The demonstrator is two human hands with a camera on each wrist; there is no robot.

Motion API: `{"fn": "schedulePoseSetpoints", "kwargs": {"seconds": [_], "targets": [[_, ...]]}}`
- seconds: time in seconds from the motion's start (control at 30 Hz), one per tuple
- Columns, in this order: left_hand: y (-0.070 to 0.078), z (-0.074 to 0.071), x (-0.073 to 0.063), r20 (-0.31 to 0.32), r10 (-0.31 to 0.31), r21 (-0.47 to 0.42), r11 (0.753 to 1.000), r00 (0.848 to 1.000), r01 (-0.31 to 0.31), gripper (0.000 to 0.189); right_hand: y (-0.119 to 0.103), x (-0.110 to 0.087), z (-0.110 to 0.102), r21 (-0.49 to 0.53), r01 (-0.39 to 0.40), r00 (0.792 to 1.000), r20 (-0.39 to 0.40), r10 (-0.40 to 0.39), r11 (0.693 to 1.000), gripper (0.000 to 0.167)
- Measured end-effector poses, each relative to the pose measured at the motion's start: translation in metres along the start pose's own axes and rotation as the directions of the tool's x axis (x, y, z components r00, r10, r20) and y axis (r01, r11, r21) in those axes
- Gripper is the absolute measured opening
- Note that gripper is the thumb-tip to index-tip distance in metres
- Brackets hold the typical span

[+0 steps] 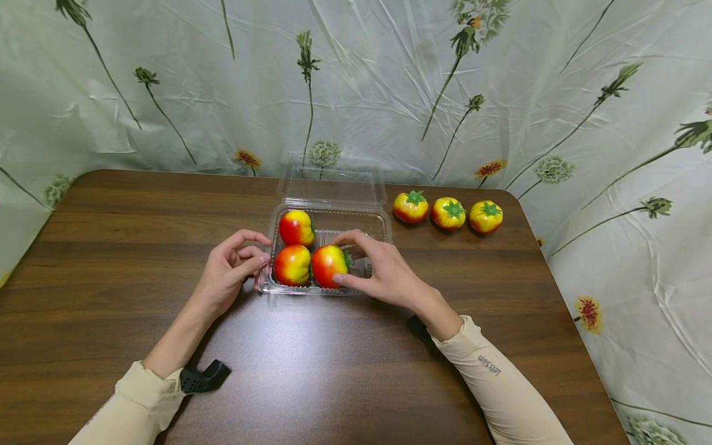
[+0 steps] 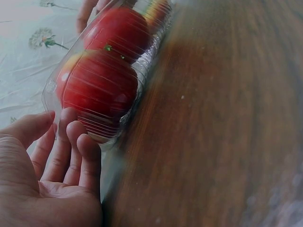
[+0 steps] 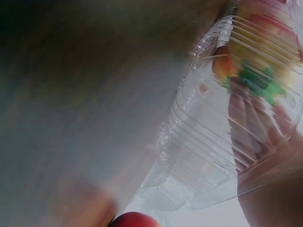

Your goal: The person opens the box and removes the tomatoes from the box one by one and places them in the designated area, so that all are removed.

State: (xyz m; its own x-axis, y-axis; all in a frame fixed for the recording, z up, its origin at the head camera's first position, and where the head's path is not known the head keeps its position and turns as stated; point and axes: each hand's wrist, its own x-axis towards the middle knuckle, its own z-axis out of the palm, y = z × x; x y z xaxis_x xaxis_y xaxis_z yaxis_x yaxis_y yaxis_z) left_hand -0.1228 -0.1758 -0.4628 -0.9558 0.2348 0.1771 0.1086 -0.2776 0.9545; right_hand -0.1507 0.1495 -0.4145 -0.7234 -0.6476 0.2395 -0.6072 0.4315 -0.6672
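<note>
A clear plastic clamshell container [image 1: 364,214] stands on the table with its lid [image 1: 334,185] raised at the back. Two red-and-yellow fruits, one behind [image 1: 296,227] and one in front [image 1: 292,266], occupy its left side. Beside the front one, a third red-and-yellow fruit [image 1: 328,266] with a green leafy top sits in the front row; my right hand [image 1: 384,266] grips it between thumb and fingers, also visible through the plastic in the right wrist view. At the container's left rim, my left hand [image 2: 61,175] holds the edge between thumb and fingertips.
Three more such fruits, left [image 1: 410,207], middle [image 1: 448,214] and right [image 1: 486,217], line up on the brown wooden table [image 1: 311,364] right of the container. A flower-patterned curtain [image 1: 222,105] hangs behind the table and along its right side.
</note>
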Motion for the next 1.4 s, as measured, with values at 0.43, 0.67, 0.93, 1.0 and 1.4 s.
{"fn": "schedulePoseSetpoints", "kwargs": {"seconds": [0.43, 0.67, 0.93, 1.0, 1.4], "targets": [[-0.0005, -0.0002, 0.0004, -0.005, 0.007, -0.016, 1.0, 1.0, -0.007, 0.024, 0.0018, 0.0016, -0.002, 0.131, 0.097, 0.995, -0.005, -0.098, 0.987, 0.061], [-0.0004, 0.0007, 0.0004, -0.004, 0.01, -0.024, 1.0, 1.0, -0.01, 0.024, 0.0017, 0.0015, -0.0023, 0.177, 0.071, 0.997, 0.013, -0.075, 0.982, 0.06], [-0.0018, 0.0007, 0.0009, 0.003, 0.023, -0.039, 0.999, 1.0, -0.023, 0.024, 0.0008, 0.0015, -0.0025, 0.211, 0.014, 1.0, 0.0, -0.014, 0.977, 0.061], [-0.002, 0.0006, 0.001, 0.004, 0.024, -0.041, 0.999, 1.0, -0.024, 0.024, 0.0005, 0.0016, -0.0028, 0.201, 0.004, 1.0, -0.002, -0.003, 0.98, 0.063], [-0.001, 0.0007, 0.0014, -0.005, 0.017, -0.036, 0.999, 1.0, -0.017, 0.024, 0.002, 0.0015, -0.0049, 0.192, 0.048, 0.998, 0.024, -0.054, 0.98, 0.063]]}}
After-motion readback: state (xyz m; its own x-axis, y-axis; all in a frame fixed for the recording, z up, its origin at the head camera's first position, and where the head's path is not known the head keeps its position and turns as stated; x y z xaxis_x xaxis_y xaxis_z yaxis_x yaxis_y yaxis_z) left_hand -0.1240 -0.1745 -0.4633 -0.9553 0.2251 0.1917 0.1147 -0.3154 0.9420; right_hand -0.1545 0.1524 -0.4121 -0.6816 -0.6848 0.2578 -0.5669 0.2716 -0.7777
